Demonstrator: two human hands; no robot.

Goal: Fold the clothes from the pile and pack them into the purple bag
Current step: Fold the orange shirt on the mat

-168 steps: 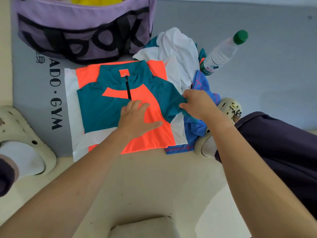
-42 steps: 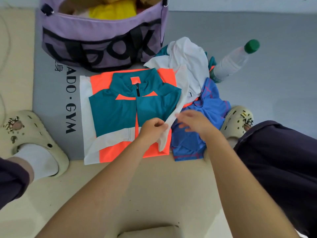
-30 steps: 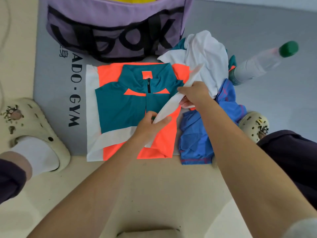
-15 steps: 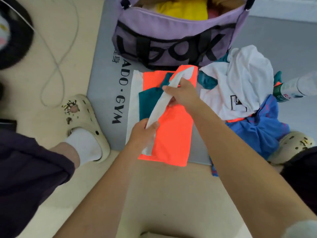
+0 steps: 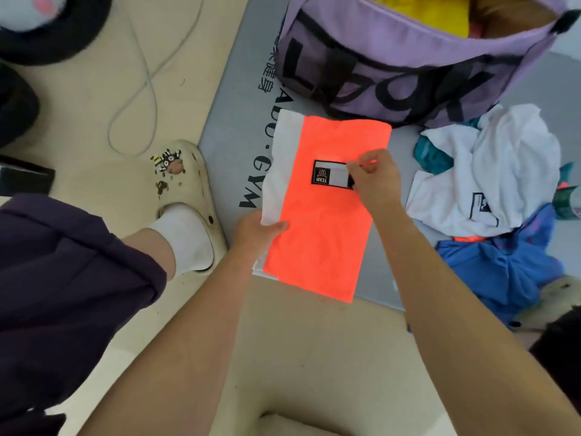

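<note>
A grey mat (image 5: pixel 239 99) with black lettering lies on the pale floor (image 5: pixel 314 357). Left of it, a cream clog (image 5: pixel 188 184) with small charms is worn over a white sock (image 5: pixel 188 237), under a dark purple trouser leg (image 5: pixel 63 278). A thin grey cable (image 5: pixel 147 89) loops across the floor at upper left, near a dark round object (image 5: pixel 53 36). A small black box (image 5: pixel 25 179) sits at the left edge.

Beige floor (image 5: pixel 314 357) with a grey gym mat (image 5: pixel 239 99) laid over it, black lettering along the mat's edge. On the mat: the purple bag (image 5: pixel 393 73), the folded orange-and-white top (image 5: pixel 323 221) just in front of it, and a heap of white, teal and blue clothes (image 5: pixel 490 184) to the right. A thin grey cable (image 5: pixel 147 83) loops across the bare floor on the left.
</note>
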